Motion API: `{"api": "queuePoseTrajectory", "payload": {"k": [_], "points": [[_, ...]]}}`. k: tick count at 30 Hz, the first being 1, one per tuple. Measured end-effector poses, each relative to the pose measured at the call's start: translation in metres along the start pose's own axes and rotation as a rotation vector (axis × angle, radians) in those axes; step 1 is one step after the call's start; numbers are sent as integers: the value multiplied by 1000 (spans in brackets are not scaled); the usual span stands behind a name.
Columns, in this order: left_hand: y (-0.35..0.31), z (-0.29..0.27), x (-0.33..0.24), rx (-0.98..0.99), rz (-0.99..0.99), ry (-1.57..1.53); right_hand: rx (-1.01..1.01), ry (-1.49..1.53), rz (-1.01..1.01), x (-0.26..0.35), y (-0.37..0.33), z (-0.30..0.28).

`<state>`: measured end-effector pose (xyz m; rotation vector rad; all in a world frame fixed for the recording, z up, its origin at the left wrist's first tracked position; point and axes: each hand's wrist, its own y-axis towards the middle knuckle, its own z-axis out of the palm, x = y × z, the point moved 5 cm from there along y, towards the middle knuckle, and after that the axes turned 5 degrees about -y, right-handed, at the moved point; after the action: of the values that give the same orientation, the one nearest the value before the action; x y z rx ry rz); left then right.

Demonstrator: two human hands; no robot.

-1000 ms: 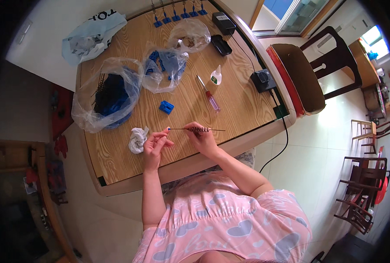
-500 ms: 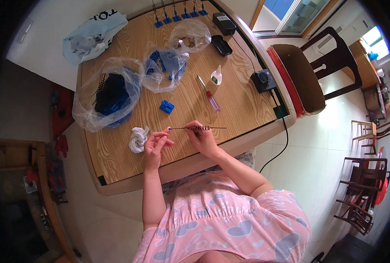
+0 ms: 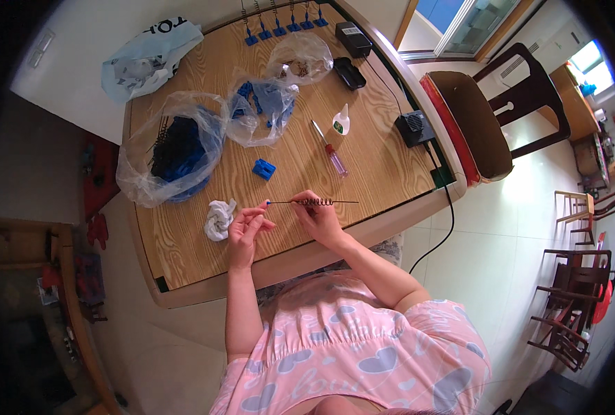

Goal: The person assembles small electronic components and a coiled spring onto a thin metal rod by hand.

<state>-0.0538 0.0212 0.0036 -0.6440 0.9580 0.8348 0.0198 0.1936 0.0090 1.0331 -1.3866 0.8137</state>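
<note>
My right hand (image 3: 319, 220) pinches a thin dark wire with a coiled spring section (image 3: 319, 202); its straight tail points right. At the wire's left end sits a tiny blue piece (image 3: 268, 203), pinched by the fingertips of my left hand (image 3: 246, 232). The wire lies level between both hands, above the front of the table. A crumpled white cloth (image 3: 219, 220) rests just left of my left hand. Beyond the hands lie a small blue plastic block (image 3: 263, 169) and a screwdriver (image 3: 335, 160) with a clear pinkish handle.
Clear bags hold black and blue parts (image 3: 179, 149), blue pieces (image 3: 252, 104) and small brownish parts (image 3: 299, 66). A white glue bottle (image 3: 341, 123) stands near the screwdriver. Upright blue-based coils (image 3: 278, 31) line the far edge. A black adapter (image 3: 415, 128) with a cord sits right.
Both hands keep nearly the same pose and hold. The whole view has shifted very slightly; nothing has been let go or taken up.
</note>
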Motion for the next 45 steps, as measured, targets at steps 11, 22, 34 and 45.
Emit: {"api": "queuePoseTrajectory", "payload": {"k": [11, 22, 34, 45], "points": [[-1, 11, -4, -83, 80, 77, 17, 197, 49, -3, 0, -5], [-2, 5, 5, -98, 86, 224, 25, 271, 81, -11, 1, -6], [-2, 5, 8, -78, 101, 230, 66, 261, 84, -4, 1, -8], [-3, 6, 7, -89, 100, 251, 74, 324, 107, -9, 2, -9]]}}
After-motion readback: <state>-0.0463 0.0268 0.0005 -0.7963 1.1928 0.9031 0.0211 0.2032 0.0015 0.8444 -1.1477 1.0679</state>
